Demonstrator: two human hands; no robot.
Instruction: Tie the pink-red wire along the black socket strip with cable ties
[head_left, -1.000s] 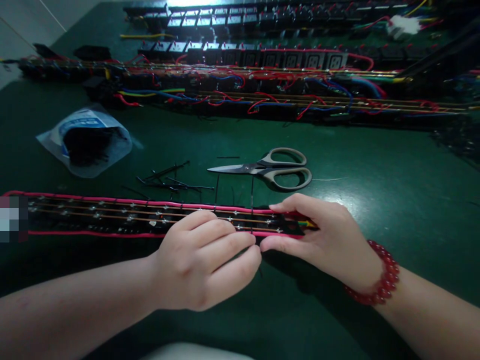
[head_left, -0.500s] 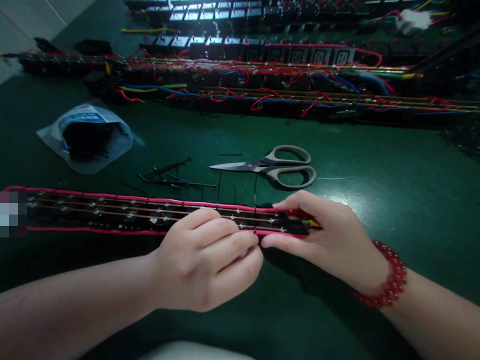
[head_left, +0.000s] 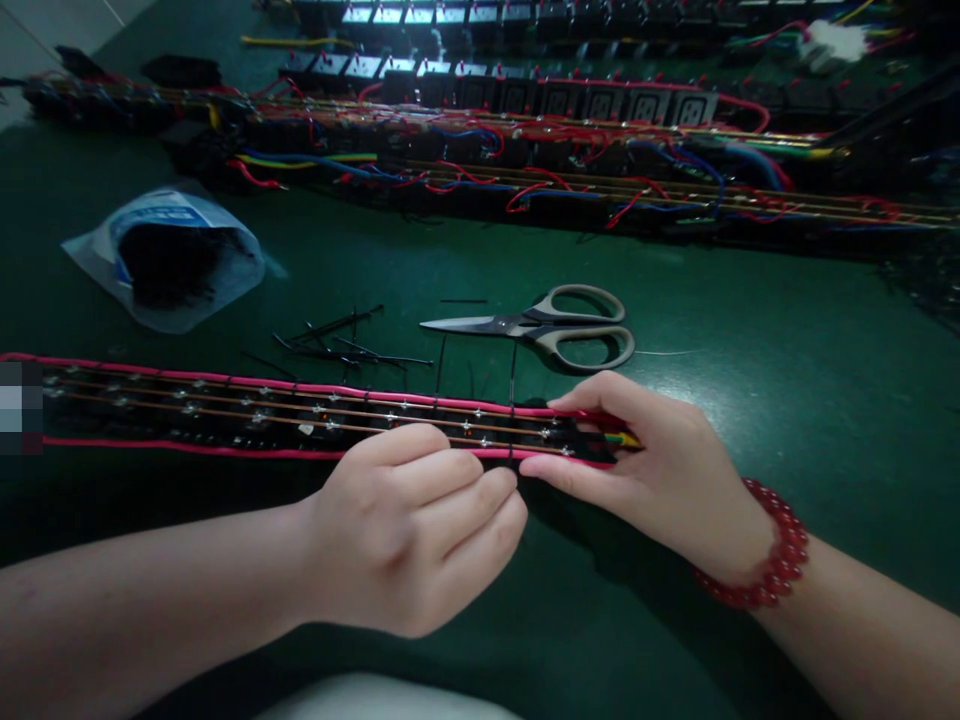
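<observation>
A long black socket strip [head_left: 225,410] lies across the table, with copper bars along it and a red wire [head_left: 360,393] down each long edge. My right hand [head_left: 637,445] grips its right end, thumb on the near edge and fingers on the far one. Green and yellow wire [head_left: 621,439] shows under that palm. A black cable tie [head_left: 512,425] runs across the strip, its far part standing out past the edge. My left hand [head_left: 420,530] is closed at the near side, fingertips pinched on this tie; its near end is mostly hidden.
Scissors [head_left: 517,325] lie just beyond the strip. Several loose black cable ties [head_left: 337,350] are left of them. An open plastic bag [head_left: 97,245] holds more black ties. Wired socket strips [head_left: 525,130] stretch across the back of the green table [head_left: 810,330].
The view has shifted slightly. My left fingers have closed more tightly together at the cable tie and the hand sits a little lower. My right hand keeps its grip.
</observation>
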